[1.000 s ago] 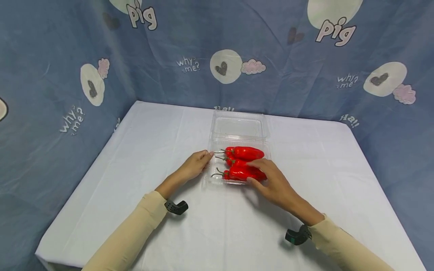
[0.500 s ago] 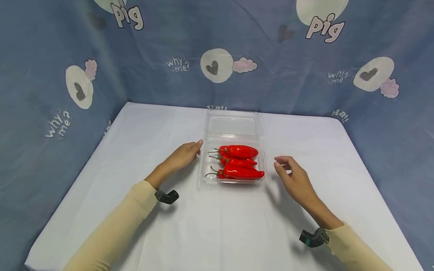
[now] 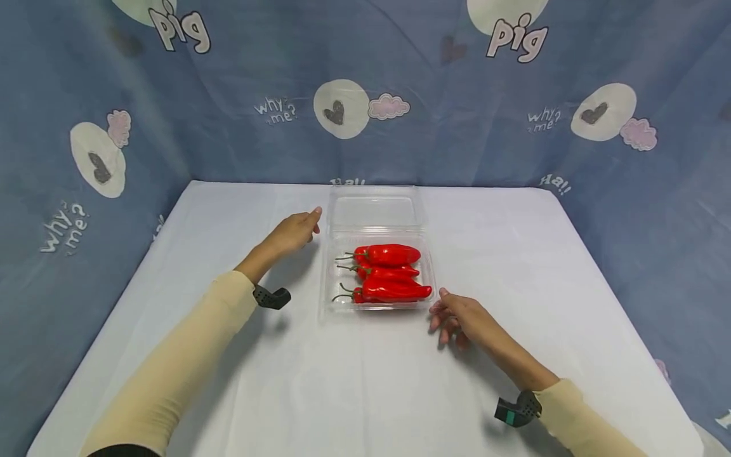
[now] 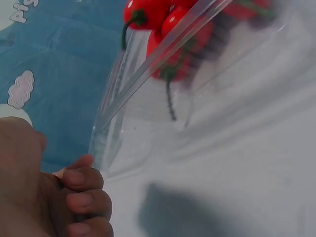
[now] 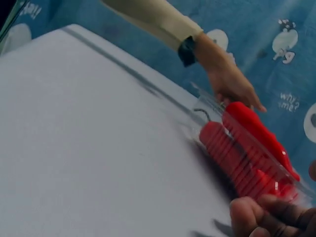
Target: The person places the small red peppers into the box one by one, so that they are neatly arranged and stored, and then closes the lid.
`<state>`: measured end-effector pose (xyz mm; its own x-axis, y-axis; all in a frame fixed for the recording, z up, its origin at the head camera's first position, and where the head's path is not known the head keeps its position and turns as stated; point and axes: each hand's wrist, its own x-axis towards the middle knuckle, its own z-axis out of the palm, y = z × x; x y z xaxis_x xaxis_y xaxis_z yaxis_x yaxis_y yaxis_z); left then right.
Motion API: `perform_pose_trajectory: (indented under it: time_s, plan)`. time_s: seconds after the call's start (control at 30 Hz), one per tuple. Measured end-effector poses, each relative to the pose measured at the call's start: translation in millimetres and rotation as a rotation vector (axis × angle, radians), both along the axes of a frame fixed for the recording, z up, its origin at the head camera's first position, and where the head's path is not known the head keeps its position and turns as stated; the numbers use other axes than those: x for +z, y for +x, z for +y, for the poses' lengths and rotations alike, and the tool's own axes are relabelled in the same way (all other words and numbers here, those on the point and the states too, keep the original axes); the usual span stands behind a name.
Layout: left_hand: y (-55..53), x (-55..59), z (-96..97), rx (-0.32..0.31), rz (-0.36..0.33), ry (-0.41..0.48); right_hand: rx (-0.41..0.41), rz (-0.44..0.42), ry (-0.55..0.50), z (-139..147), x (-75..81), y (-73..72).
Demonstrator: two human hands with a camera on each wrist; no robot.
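Note:
A clear plastic clamshell box (image 3: 329,279) lies on the table, its lid (image 3: 374,209) swung back flat behind the base. Several red peppers (image 3: 394,291) with thin green stems lie side by side in the base, stems to the left. Just left of the lid hovers my left hand (image 3: 292,235), thumb extended, fingers loosely bent around nothing. My right hand (image 3: 459,318) is at the front right corner of the box, fingertips close to its rim and fingers loosely bent. The right wrist view shows those fingers (image 5: 244,215) beside the ribbed box wall, holding nothing.
A white cloth covers the table (image 3: 274,381). Blue printed curtains (image 3: 240,57) hang along the back and sides. Each wrist wears a small dark camera mount (image 3: 271,297).
My left hand has moved from the box's left side back toward the lid. My right hand has left the peppers, swung right, then come to the front right corner.

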<state>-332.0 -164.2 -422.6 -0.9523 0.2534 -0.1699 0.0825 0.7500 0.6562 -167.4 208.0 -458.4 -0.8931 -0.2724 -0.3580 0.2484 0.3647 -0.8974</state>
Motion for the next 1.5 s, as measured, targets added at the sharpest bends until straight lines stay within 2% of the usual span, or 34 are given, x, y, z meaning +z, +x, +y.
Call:
perform_pose_trajectory:
  time_s: [0.1, 0.27, 0.47, 0.73, 0.83, 1.0, 1.07, 1.33, 1.5]
  plan:
    - [-9.4, 2.4, -2.1, 0.012, -0.011, -0.006, 0.026, 0.031, -0.044, -4, -5.5, -1.1]
    - [-21.7, 2.4, -3.2, 0.025, -0.034, -0.016, 0.007, 0.060, -0.102, -7, -10.4, -0.3]
    - [-30.7, -2.4, -5.6, 0.032, -0.041, -0.045, 0.000, 0.083, -0.121, -11, -11.0, 1.1]
    - [-41.1, -14.1, -5.3, 0.031, -0.032, -0.052, -0.011, 0.059, -0.134, -11, -11.7, 4.2]
    - [-46.0, -17.2, -2.3, 0.055, -0.059, 0.000, -0.019, 0.056, -0.147, -10, -11.8, 4.1]
    - [-53.0, -18.8, 4.6, 0.120, -0.163, 0.122, -0.025, 0.055, -0.158, -9, -11.6, 3.0]
    - [-55.1, -19.3, 7.2, 0.137, -0.186, 0.139, -0.025, 0.055, -0.155, -8, -11.7, 2.6]
    - [-62.0, -26.5, 14.5, 0.161, -0.228, 0.201, -0.034, 0.048, -0.147, -5, -12.9, 2.5]
    - [-66.1, -32.5, 18.4, 0.141, -0.207, 0.210, -0.040, 0.057, -0.155, -5, -14.6, 2.6]
